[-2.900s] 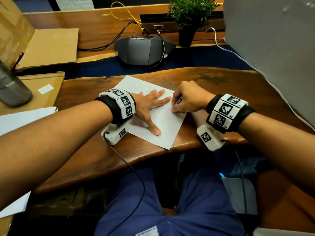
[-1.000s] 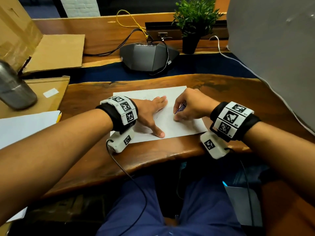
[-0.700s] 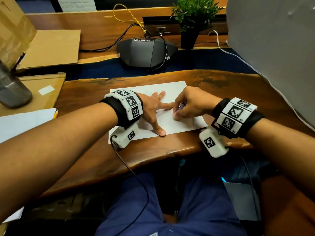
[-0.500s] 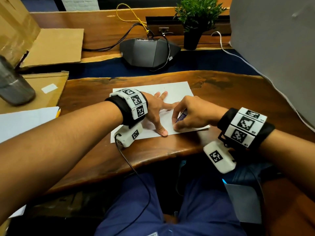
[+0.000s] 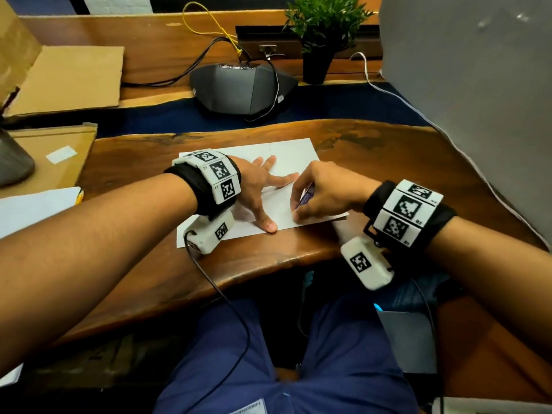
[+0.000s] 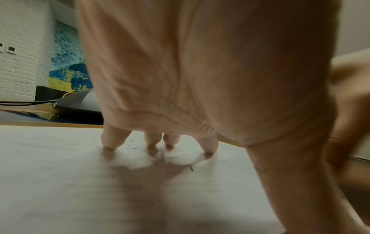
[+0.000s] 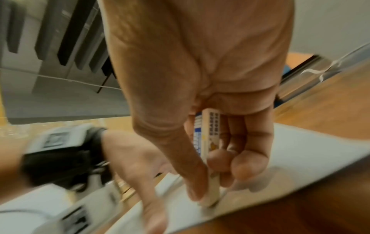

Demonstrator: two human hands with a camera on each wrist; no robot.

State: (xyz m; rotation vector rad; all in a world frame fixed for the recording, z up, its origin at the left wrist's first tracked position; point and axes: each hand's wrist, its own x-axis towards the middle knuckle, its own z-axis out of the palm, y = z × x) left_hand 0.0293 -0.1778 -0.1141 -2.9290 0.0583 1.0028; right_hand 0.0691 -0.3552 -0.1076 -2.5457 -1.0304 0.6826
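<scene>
— Right hand?
— My right hand (image 5: pixel 327 191) pinches the eraser (image 7: pixel 210 134), tip on the paper (image 5: pixel 294 153), now nearer its front edge.
— Left?
— Left hand (image 5: pixel 257 188) flat, pinning the paper, since turned square. Likely mid-erasing.

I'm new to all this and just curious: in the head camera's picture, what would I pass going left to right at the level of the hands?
Metal cup → left hand → eraser → right hand → grey board. The paper lies under both hands, so it has no single place in the order.
</scene>
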